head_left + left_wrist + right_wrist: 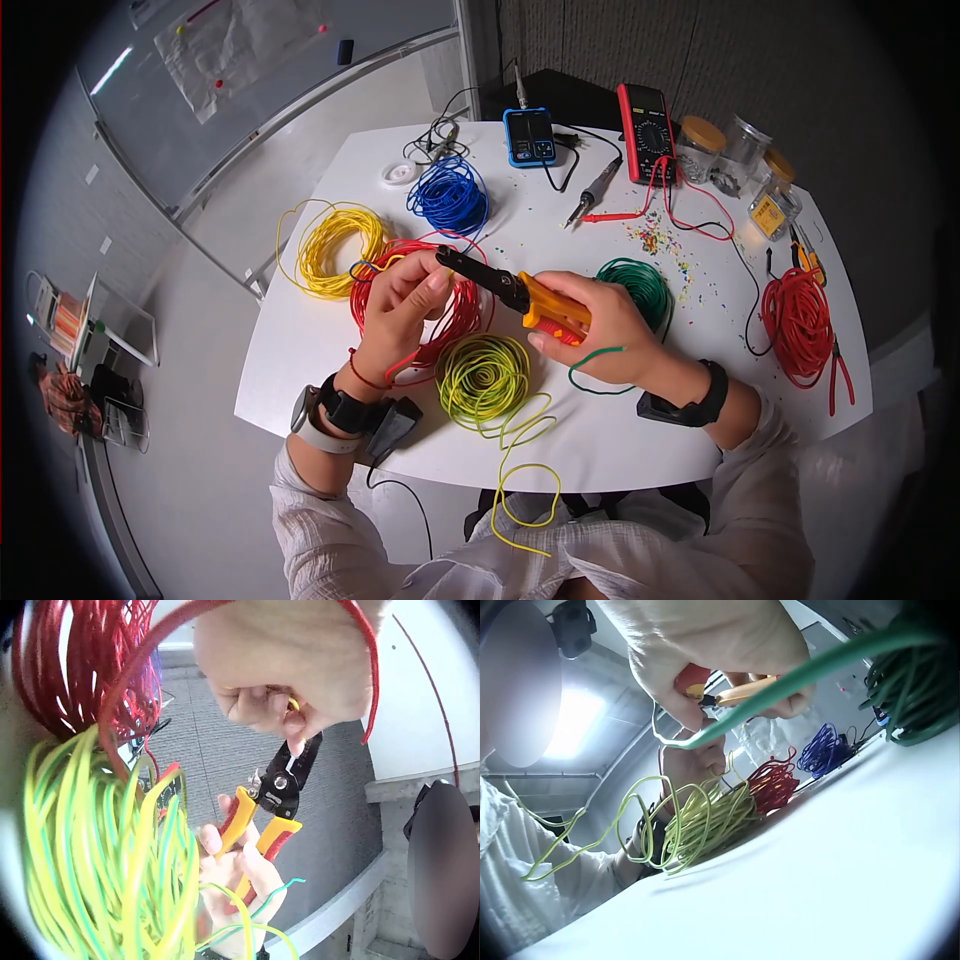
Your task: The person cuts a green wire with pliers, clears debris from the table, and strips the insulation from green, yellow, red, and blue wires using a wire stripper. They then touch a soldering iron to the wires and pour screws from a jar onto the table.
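Note:
My right hand grips wire strippers by their yellow and red handles, and their black nose points at my left hand. The thumb and fingers of the left hand pinch a thin yellow wire right at the tool's tip. In the left wrist view the handles stand spread. Beneath the left hand lies a red wire coil. A yellow-green coil sits between the hands, its loose end trailing over the front edge. Behind the right hand is a green coil, with its free end looping past the wrist.
Yellow and blue wire coils lie at the back left. A small blue-framed device, a soldering iron, a red multimeter and jars stand behind. Wire scraps litter the table; another red coil lies right.

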The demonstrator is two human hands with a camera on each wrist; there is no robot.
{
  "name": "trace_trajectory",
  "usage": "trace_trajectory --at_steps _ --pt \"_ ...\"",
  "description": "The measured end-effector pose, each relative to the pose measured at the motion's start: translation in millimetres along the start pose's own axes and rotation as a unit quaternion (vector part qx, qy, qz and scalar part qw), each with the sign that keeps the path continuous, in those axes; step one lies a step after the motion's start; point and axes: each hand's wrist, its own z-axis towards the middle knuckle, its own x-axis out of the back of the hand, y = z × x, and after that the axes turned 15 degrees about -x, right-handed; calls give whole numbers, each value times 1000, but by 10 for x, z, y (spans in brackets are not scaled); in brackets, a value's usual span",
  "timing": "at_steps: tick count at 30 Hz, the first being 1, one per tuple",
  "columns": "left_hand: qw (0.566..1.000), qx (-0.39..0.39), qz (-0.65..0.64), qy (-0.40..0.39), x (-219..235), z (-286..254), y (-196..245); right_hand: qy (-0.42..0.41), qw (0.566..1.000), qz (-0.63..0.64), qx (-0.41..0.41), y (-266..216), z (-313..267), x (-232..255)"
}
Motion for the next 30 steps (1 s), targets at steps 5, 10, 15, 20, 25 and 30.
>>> trace_trajectory --at_steps 5,10,15,20,25,30 --pt "1000 -15 9 1 4 -4 -27 22 999 -22 20 12 -6 -20" --pt "1000 -18 7 2 7 -9 -36 32 999 -30 28 8 -13 -20" --pt "1000 -25 1 10 6 -14 -59 27 999 -23 34 -9 -16 -18" --pt "1000 -19 10 1 -9 -10 -14 -16 999 -41 -10 25 -2 -6" --pt "1000 9 14 -5 29 -15 -35 57 981 -182 29 94 45 54" --pt "998 30 31 -45 -3 -12 -18 133 956 -252 62 198 69 34"
